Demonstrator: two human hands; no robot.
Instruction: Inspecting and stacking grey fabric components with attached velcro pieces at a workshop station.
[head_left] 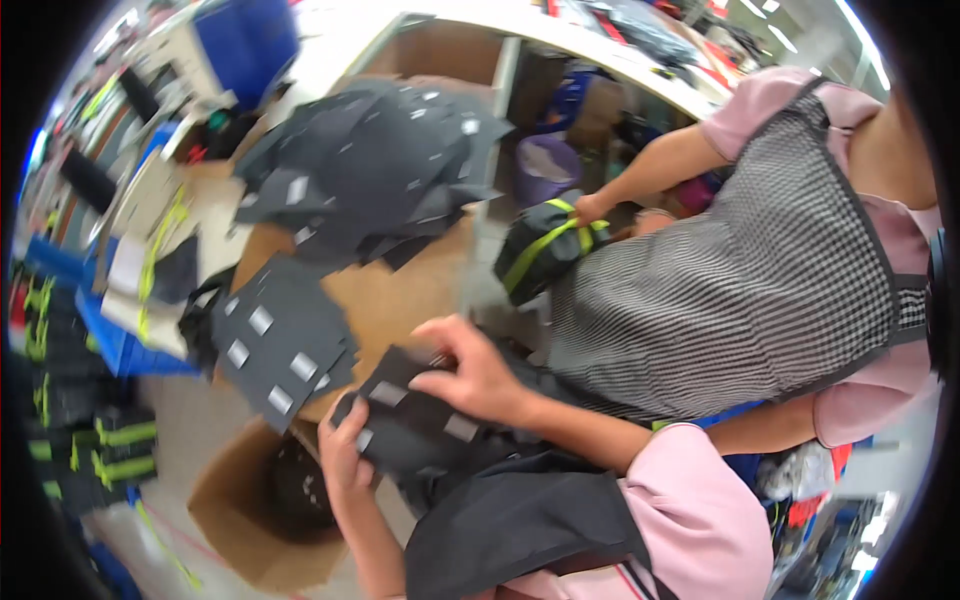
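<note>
Down low, the left hand (pixel 343 447) and the right hand (pixel 470 372) both grip a stack of black fabric pieces (pixel 415 425) with grey patches, held above a cardboard box (pixel 225 510). More such pieces (pixel 285 350) lie on the wooden table (pixel 395 295), while a co-worker's hand (pixel 588 208) clutches a black bundle with yellow straps (pixel 540 250).

We see a crowded workshop. A brown worktable (pixel 400 290) fills the middle, with a long white bench (pixel 560 40) at the far side. Blue crates (pixel 120 345) stand along the left. Near us, an open cardboard box (pixel 255 510) sits on a pale floor (pixel 185 410). Bright ceiling lights (pixel 860 30) glare far right.
</note>
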